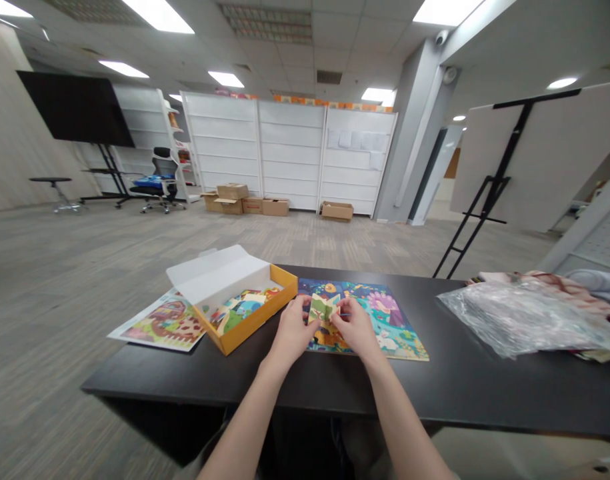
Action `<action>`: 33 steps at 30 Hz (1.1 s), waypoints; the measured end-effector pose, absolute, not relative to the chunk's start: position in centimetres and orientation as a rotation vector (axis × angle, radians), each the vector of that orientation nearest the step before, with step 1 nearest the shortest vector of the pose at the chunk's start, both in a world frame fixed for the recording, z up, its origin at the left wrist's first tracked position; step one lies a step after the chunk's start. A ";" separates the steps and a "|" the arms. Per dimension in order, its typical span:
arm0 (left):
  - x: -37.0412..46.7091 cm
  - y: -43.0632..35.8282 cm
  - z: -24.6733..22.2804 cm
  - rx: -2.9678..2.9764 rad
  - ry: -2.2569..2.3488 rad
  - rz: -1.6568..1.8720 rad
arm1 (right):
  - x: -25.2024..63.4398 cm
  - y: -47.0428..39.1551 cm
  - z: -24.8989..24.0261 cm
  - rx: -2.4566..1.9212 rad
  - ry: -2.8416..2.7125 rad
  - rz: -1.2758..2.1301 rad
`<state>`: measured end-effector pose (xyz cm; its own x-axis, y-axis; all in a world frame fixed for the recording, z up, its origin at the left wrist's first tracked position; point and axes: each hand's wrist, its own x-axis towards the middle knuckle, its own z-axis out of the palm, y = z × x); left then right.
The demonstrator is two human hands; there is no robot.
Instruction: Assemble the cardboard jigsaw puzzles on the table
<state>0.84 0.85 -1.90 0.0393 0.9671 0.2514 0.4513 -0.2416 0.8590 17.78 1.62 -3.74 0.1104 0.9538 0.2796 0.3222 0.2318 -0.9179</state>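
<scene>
Between my two hands is a small green and cream puzzle piece [321,309], held above a colourful picture board [399,327]. My left hand [295,327] pinches its left side with thumb and fingers. The fingertips of my right hand [355,325] close on its right edge. The board shows a dark blue and teal scene with a purple figure and a white rabbit; my hands cover part of it. Left of the board sits an open yellow box [257,324] with a white lid [219,270] and colourful pieces inside. A printed picture sheet [165,325] lies partly under the box.
Clear plastic bags [525,317] and folded cloth lie on the right of the black table [465,380]. Beyond the table are an easel-like stand [489,187], white shelves, cardboard boxes [232,200], an office chair [159,180] and a large dark screen.
</scene>
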 end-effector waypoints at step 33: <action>0.2 1.5 -1.1 1.449 1.058 1.217 | 21.0 -0.3 -1.9 -1.257 -1.141 0.862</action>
